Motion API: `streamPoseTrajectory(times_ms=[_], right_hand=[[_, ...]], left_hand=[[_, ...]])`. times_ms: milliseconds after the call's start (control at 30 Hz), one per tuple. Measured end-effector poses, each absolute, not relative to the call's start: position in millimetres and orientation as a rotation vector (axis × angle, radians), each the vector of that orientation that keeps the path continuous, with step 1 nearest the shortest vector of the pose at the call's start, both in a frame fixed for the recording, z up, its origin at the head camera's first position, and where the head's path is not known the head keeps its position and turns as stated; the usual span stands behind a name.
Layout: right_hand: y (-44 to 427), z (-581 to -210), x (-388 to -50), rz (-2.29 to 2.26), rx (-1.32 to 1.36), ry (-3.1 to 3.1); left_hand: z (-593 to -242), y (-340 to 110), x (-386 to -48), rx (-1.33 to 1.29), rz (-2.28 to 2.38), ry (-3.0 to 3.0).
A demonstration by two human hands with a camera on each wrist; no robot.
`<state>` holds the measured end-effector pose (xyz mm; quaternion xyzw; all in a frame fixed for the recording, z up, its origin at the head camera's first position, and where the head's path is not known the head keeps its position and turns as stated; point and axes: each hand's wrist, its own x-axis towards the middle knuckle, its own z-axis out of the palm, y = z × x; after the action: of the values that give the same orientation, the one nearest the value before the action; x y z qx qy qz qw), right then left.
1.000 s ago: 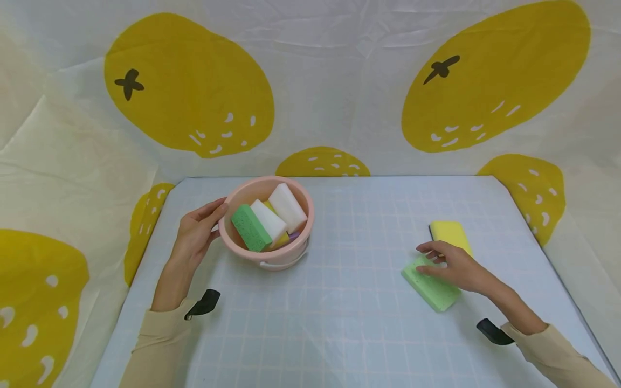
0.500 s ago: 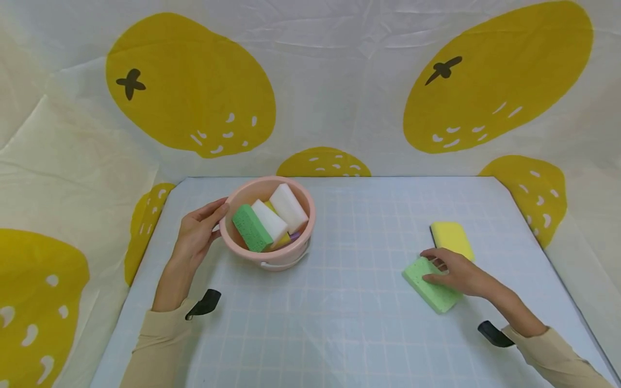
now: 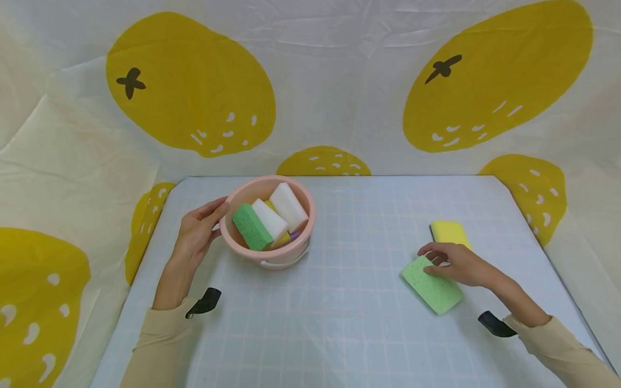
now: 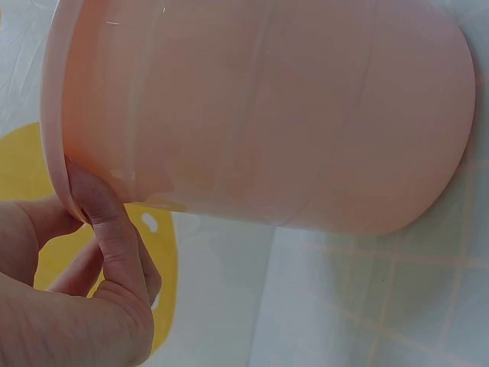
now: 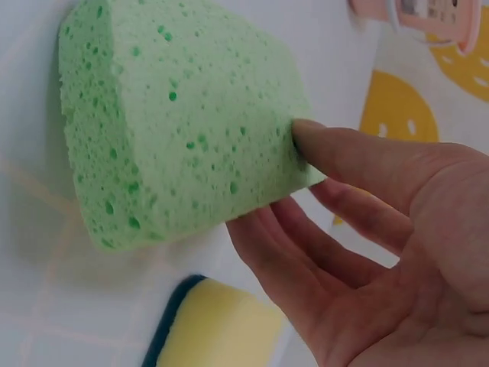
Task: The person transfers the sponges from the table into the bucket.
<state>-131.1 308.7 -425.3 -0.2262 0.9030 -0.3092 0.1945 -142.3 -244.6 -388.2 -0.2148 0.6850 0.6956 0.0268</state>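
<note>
A pink bucket stands at the left of the table, holding several sponges, among them a dark green one and two white ones. My left hand pinches the bucket's rim at its left side; the left wrist view shows thumb and fingers about the rim. On the right, my right hand pinches a light green sponge by its far edge, thumb on top and fingers beneath, as the right wrist view shows. The sponge looks tilted, one side off the table.
A yellow sponge with a dark scouring layer lies just behind the light green one. The white bucket handle hangs down at its front. A fruit-printed cloth rises behind the table.
My right hand has closed its thumb and fingers on the light green sponge and raised it slightly, tilting it. The left hand and the bucket stay as they were.
</note>
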Motion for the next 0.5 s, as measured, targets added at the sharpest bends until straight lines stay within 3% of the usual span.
streamPoseTrajectory(times_ms=[500], right_hand=[[305.5,-403.1,-142.0,-0.932,-0.605,2.534]], left_hand=[[-389.9,-244.8,-142.4,-0.649,2.164,2.111]])
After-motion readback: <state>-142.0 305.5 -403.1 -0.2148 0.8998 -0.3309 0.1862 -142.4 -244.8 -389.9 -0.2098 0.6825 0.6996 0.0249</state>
